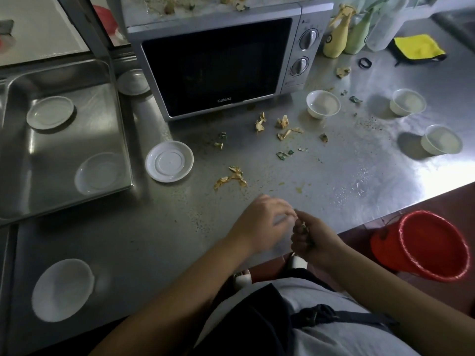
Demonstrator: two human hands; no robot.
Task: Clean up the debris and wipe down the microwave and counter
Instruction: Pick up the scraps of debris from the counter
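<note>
Steel counter (347, 176), dim light, surface speckled with crumbs and wet patches toward its right edge. At the near edge: right hand (317, 242) curled around a small wad of debris (304, 228), fingers clenched on it; left hand (259, 224) just beside it, fingers loosely bent and blurred, their tips meeting the right hand; whether it pinches anything, cannot tell. Red bucket (426, 246) below the counter's near right edge, tilted, mouth facing up. White saucer (63, 289) near the near left corner. Mid-counter: torn yellowish paper scraps (232, 177), more scraps (282, 124) scattered in front of the microwave; a second saucer (169, 160) left of them. Steel tray (20, 155) at the left edge holds two small dishes. Right side: three white bowls, the nearest (440, 142) by the right edge. Far edge: microwave (218, 65), door closed, litter (236, 2) on its top. Behind, right of it, spray bottles (336, 37) and a yellow cloth (417, 48).
</note>
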